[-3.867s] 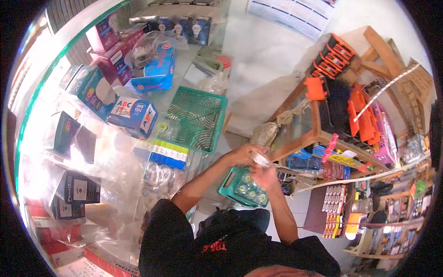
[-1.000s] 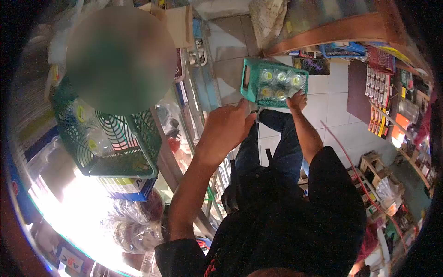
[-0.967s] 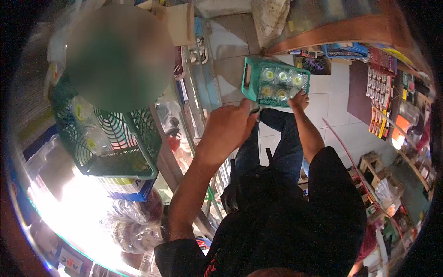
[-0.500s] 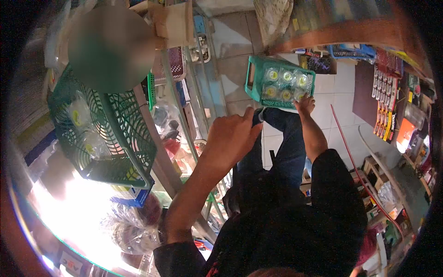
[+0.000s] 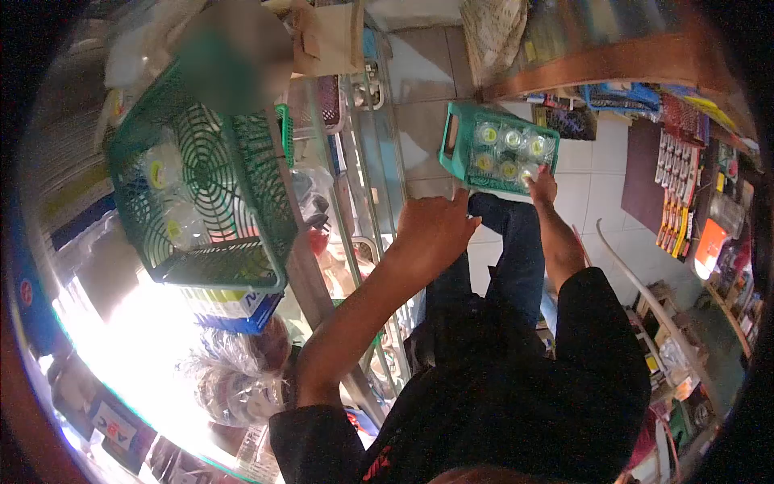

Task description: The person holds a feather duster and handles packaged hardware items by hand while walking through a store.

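Note:
A green plastic basket (image 5: 458, 153) stands on the tiled floor by my legs, holding several clear plastic containers (image 5: 513, 139) with round yellow-green labels, set in two rows. My right hand (image 5: 543, 185) is at the basket's near right corner, its fingers closed around the clear container there. Higher and closer to the camera, my left hand (image 5: 434, 230) is closed with bent fingers, left of my knees. Whatever it may hold is hidden. A larger-looking green basket (image 5: 270, 234) at the left carries similar clear containers (image 5: 165, 169).
Below the left basket are a blue-and-white box (image 5: 230, 306) and plastic-wrapped goods (image 5: 234, 387). A metal rail (image 5: 334, 202) runs beside my left arm. Hanging packets (image 5: 673, 194) and a wooden ledge (image 5: 580, 73) are at the right. A pale curved tube (image 5: 657, 298) stands near my right arm.
The view has shifted, so most things appear farther right. My left hand stays bent above the floor basket. My right fingers now reach further over the corner container.

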Tool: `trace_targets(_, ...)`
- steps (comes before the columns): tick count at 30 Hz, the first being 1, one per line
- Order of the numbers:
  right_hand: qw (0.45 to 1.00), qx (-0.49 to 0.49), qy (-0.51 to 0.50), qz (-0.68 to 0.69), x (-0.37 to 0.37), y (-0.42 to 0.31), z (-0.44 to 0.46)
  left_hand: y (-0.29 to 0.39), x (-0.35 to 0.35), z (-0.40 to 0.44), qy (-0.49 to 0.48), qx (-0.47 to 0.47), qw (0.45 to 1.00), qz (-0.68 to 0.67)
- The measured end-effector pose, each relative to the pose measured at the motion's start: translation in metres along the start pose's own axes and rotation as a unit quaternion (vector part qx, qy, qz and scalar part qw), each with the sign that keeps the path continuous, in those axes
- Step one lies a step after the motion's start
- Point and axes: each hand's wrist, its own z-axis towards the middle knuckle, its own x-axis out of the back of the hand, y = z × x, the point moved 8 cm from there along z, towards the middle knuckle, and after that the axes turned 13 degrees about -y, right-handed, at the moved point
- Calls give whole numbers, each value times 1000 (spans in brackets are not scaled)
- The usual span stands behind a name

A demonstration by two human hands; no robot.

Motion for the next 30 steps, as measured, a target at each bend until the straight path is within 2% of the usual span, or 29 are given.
trace_targets(3,999,29,32,11,7,-6,-12,-7,-14,6,-53,14,998,-23)
trace_targets(5,989,67,128,-35,18,-18,-29,-9,-20,11,-1,9,1000,10)
trace_targets(6,991,75,104,21,22,-23,-35,-8,-24,14,27,6,999,25)
trace_targets(7,990,83,83,75,29,-29,-43,-9,-31,17,14,0,1000,15)
trace_targets(8,989,70,110,70,34,-33,-55,-11,-35,20,3,-10,1000,8)
trace_targets(9,969,92,126,192,42,-35,-67,-10,-39,23,-11,-25,1000,4)
trace_targets(10,946,119,84,290,71,-57,-101,-11,-43,25,-17,-25,999,25)
trace_targets(11,977,20,71,201,59,-48,-95,-14,-43,26,-24,-22,998,49)
trace_targets(12,969,62,126,205,76,-60,-113,-13,-39,24,-60,-13,997,50)
trace_targets(13,890,138,111,421,36,-39,-86,-12,-35,21,-98,1,994,51)
trace_targets(14,874,136,94,457,88,-75,-140,-9,-31,16,-131,20,988,81)
trace_targets(15,829,89,21,552,91,-85,-158,-7,-29,9,-163,42,980,109)
trace_targets(16,825,127,-3,551,91,-93,-164,-12,-33,18,-136,27,987,82)
trace_targets(17,770,131,-77,620,106,-112,-190,-25,-49,42,-110,11,992,56)
trace_targets(19,768,229,-114,588,128,-139,-219,-31,-55,60,-56,-30,997,35)
trace_targets(20,798,232,-139,539,135,-145,-229,-27,-52,61,-28,-53,997,40)
trace_targets(21,769,291,-172,543,147,-160,-242,-21,-41,62,-2,-76,996,42)
trace_targets(22,761,304,-207,535,163,-169,-256,-2,-24,47,-1,-110,994,26)
trace_targets(23,752,317,-243,525,175,-179,-266,25,-5,15,-3,-144,990,10)
trace_targets(24,765,337,-208,507,186,-182,-265,34,3,7,-26,-164,986,-26)
trace_targets(25,767,356,-220,487,193,-185,-264,43,12,-2,-50,-182,980,-61)
trace_targets(27,769,394,-240,443,214,-185,-259,39,7,5,-137,-193,957,-167)
trace_targets(28,780,388,-240,428,227,-188,-265,35,-5,36,-111,-352,897,-244)
trace_targets(30,772,415,-234,421,253,-197,-280,38,4,16,-109,-310,904,-273)
